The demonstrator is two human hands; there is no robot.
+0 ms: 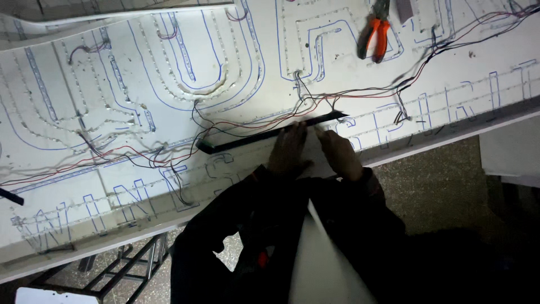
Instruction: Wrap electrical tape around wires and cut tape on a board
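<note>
1. Nearest to you are your own dark sleeves (pixel 315 225), which meet at the lower middle of the view, with a pale strip of material showing between them.
2. Below the board's edge on your left, a dark metal frame (pixel 121 264) stands on a speckled floor (pixel 439 186).
3. Your left hand (pixel 288 151) lies palm down on the white sign board (pixel 236 34), fingers stretched forward and close together, their tips touching a long black strip (pixel 270 135).
4. Your right hand (pixel 339 153) rests just beside the left, fingers curled down onto the board near the same strip; you cannot tell from this view whether they pinch anything.
5. The black strip lies slantwise across the board, its left end lower and nearer you, its right end higher, just past your fingertips.
6. Red and black wires (pixel 360 93) run loosely over the board around the strip, trailing off to the left and up toward the far right corner.
7. Blue outlines of large letters (pixel 191 73) cover the board, with rows of small pale lights following their curves.
8. Farthest away, at the top edge, a pair of pliers with orange handles (pixel 376 34) lies on the board, well apart from both hands.
</note>
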